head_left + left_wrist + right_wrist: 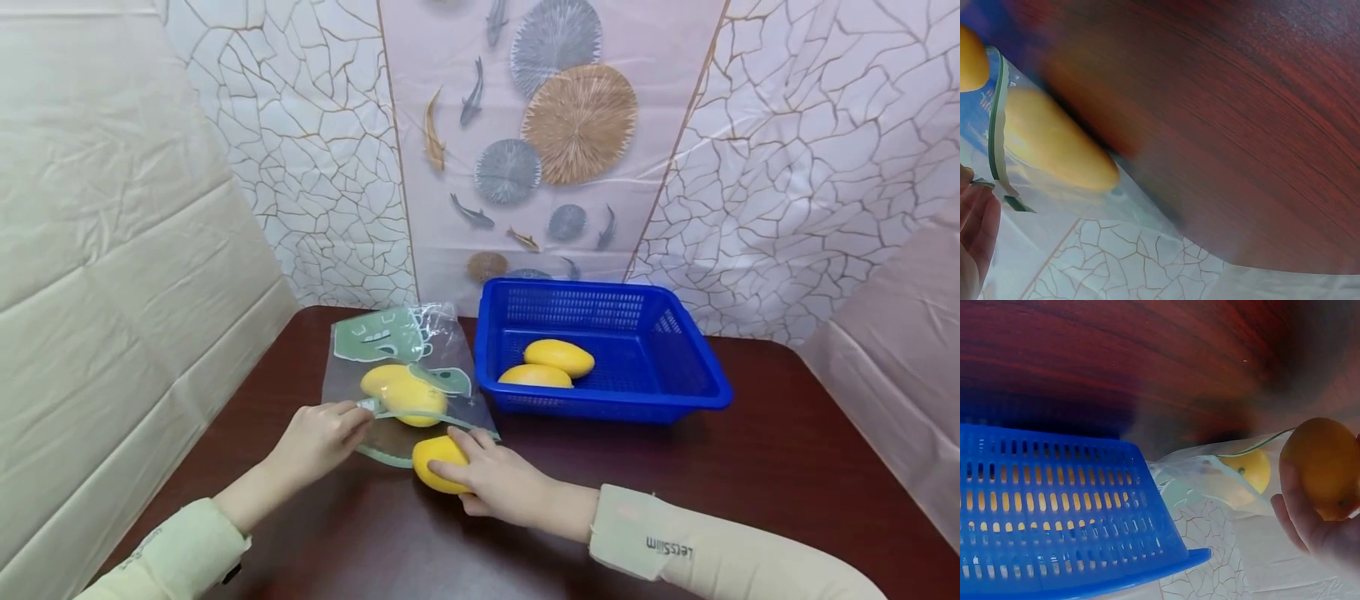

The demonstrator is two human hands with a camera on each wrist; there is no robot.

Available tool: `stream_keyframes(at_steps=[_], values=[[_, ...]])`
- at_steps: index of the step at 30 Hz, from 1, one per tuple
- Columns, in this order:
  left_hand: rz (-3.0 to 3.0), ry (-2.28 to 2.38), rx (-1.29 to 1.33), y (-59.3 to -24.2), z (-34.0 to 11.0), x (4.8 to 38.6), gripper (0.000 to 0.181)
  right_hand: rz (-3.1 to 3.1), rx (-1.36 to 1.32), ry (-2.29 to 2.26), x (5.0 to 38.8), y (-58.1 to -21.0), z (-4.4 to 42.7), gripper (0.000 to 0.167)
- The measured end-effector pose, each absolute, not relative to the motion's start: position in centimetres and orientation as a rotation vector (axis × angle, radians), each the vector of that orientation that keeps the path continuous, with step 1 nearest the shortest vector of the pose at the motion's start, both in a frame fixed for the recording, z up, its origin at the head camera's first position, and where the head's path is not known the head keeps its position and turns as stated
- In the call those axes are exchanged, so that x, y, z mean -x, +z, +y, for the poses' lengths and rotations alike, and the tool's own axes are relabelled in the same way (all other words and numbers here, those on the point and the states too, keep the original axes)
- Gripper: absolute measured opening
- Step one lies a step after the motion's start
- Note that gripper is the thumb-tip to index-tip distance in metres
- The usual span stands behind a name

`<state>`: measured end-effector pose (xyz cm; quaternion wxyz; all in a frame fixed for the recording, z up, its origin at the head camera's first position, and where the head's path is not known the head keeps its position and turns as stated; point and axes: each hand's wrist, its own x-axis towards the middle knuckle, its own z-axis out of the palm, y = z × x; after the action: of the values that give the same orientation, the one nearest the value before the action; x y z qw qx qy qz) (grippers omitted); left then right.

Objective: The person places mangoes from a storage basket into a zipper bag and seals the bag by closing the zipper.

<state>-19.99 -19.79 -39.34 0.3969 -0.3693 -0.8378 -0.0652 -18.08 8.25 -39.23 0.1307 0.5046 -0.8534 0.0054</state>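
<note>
My left hand (324, 435) pinches the rim of a clear zip bag (457, 315) printed with a green cartoon figure. The bag lies on the table with its mouth parted toward me, and yellow mangoes (408, 396) show through its film. In my right hand (510, 482) I grip another mango (441, 463), right at the bag's mouth. The right wrist view shows fingers and thumb around that mango (1321, 465). In the left wrist view, only part of the left hand (979, 240) appears, at the bag's green-edged opening.
A blue plastic basket (645, 400) with slotted sides stands right of the bag, two mangoes (558, 358) lying in its left part. Dark reddish wood makes up the table (780, 467). Patterned cloth (337, 167) hangs behind it, and plain cloth hangs at both sides.
</note>
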Motion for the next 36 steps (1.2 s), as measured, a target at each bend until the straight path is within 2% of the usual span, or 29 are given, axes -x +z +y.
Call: stream_keyframes(at_steps=[17,36], values=[[-2.106,-0.181,0.945,-39.8,-19.5,19.5,0.021,-2.567,-1.373,0.122,16.8,-40.9,7.1,0.042],[-2.135,-0.167,0.943,-39.6,-19.4,19.5,0.019,-2.604,-1.393,0.089,17.3,-40.7,6.2,0.062]])
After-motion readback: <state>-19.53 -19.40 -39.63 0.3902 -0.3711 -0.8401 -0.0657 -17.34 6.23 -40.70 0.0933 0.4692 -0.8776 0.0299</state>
